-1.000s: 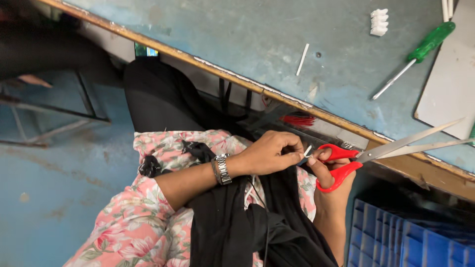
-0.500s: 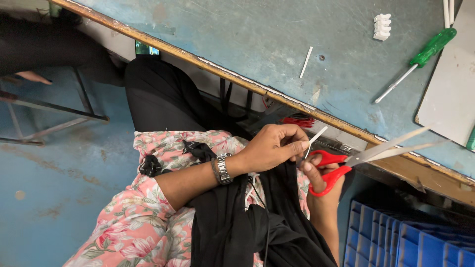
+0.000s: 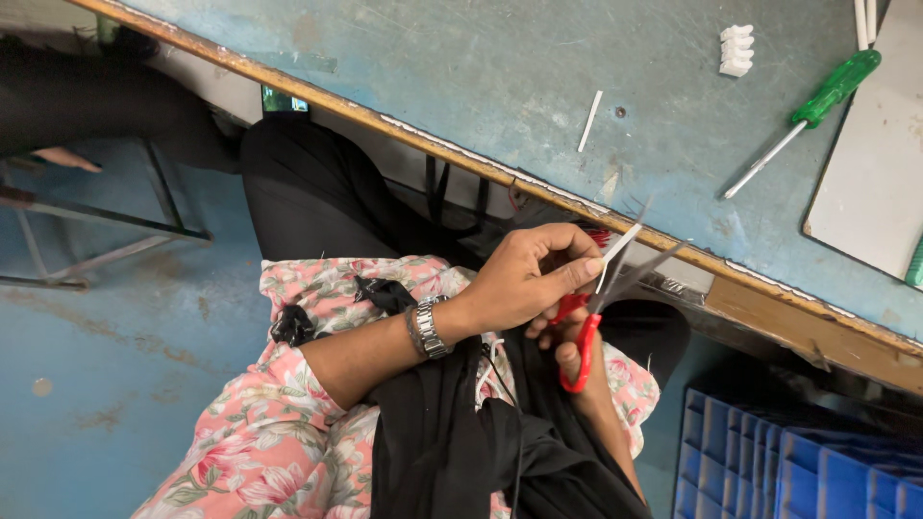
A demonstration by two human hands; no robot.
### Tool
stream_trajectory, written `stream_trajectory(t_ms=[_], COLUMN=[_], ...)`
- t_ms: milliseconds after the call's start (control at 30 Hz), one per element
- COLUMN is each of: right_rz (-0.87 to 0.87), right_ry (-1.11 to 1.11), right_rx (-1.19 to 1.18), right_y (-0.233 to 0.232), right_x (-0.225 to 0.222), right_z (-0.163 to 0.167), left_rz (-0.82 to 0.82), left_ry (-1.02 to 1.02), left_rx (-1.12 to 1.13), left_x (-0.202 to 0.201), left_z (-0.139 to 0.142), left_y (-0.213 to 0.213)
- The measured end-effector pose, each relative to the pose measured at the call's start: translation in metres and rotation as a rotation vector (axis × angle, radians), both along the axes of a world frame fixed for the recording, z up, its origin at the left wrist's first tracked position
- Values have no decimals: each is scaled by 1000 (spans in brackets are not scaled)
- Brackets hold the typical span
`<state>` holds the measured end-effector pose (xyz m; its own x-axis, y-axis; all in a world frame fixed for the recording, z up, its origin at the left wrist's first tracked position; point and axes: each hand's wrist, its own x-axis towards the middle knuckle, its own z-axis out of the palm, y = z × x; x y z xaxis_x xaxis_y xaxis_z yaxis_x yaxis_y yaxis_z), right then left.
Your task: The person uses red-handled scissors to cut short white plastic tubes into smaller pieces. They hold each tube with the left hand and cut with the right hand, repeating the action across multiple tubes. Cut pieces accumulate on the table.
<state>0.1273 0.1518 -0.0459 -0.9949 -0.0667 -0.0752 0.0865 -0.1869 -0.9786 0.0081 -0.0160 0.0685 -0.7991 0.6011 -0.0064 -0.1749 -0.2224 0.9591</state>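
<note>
Fingertips of the left hand pinch the lower end of a thin white strip, closed firmly on it just below the edge of the blue-green workbench. Right hand sits beneath, fingers threaded through the red handles of the scissors and closed around them, blades slightly parted beside the strip. Strip long axis: lower left to upper right, free end pointing up toward the bench edge; the scissor blades lie along nearly the same diagonal, tips toward upper right. Risk, as judged: the blades stand very close to the pinching fingertips, so a closing cut placed too low could nick a finger; with the short strip held at one end only, it could also twist or slip sideways between the blades and be cut askew. On the bench: a green-handled screwdriver, a small white ridged connector block, a loose white stick.
</note>
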Motion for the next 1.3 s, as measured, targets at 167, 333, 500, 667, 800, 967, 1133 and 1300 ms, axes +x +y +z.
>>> stream_trajectory(t_ms=[167, 333, 500, 667, 800, 967, 1133, 1300], right_rz=[41, 73, 79, 111, 114, 93, 69, 43], right_ry=[11, -6, -56, -70, -99, -126, -125, -117], right_rx=[117, 123, 88, 69, 44, 2, 4, 13], right_y=[-5, -8, -10, -11, -12, -12, -10, -12], right_x=[0, -5, -7, -9, -10, -12, -12, -12], right_z=[-1, 2, 4, 2, 1, 0, -3, -5], left_rz=[0, 48, 89, 159, 237, 293, 330, 353], left_ry=[-94, 69, 60, 73, 120, 171, 238, 283], left_rx=[39, 71, 25, -23, -88, -102, -126, -140], left_x=[2, -3, -6, -9, -10, -12, -11, -10], left_z=[-9, -22, -30, -31, -30, -28, -28, -30], left_y=[2, 7, 7, 10, 12, 17, 19, 19])
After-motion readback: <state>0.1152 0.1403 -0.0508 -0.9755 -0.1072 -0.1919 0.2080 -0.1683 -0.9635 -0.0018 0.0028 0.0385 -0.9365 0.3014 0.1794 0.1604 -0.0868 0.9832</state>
